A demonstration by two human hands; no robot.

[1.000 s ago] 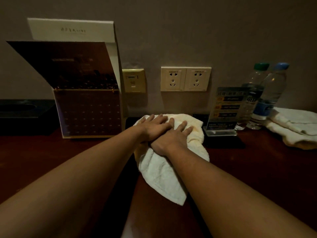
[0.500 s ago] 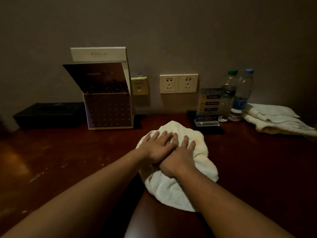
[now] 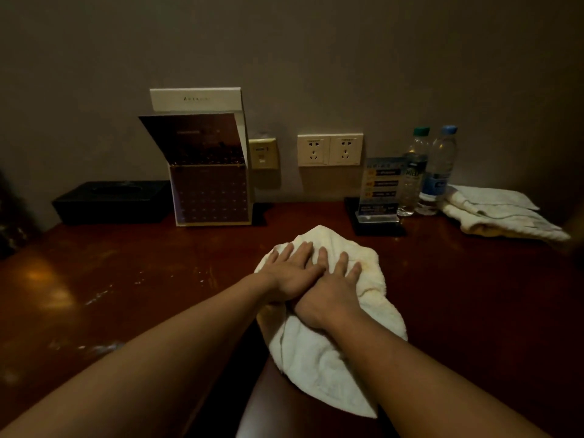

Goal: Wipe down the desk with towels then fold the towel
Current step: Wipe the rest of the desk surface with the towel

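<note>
Two hands, both flat on the cloth. The left hand [image 3: 290, 273] lies partly over the right hand [image 3: 330, 290], so the right thumb is hidden. The middle of the white towel [image 3: 319, 358] is hidden under the palms, and the right forearm cuts across its near end. Neither grip closes: the fingers are straight and spread, pressing down, curled round nothing. The towel sits mid-bench [image 3: 142, 279], well short of the wall.

The room is dim. The print on the stand-up sign [image 3: 379, 188] at 1 o'clock is too small to read. The black box [image 3: 110, 200] at 10 o'clock barely separates from the shadow.

Count:
- one towel under the hands
- one heap of pale towels [image 3: 496, 213] at 2 o'clock; how many are in it I cannot tell
- two clear bottles side by side, one green-capped [image 3: 414, 172], one blue-capped [image 3: 439, 169]
- two wall sockets [image 3: 330, 150]
- one smaller wall plate [image 3: 263, 153]
- one open-lidded box [image 3: 208, 184] at 11 o'clock

The bench is dark reddish wood, glossy, with pale smears towards 9 o'clock. The towel is terry, bunched and rounded, yellowish at its far edge.
</note>
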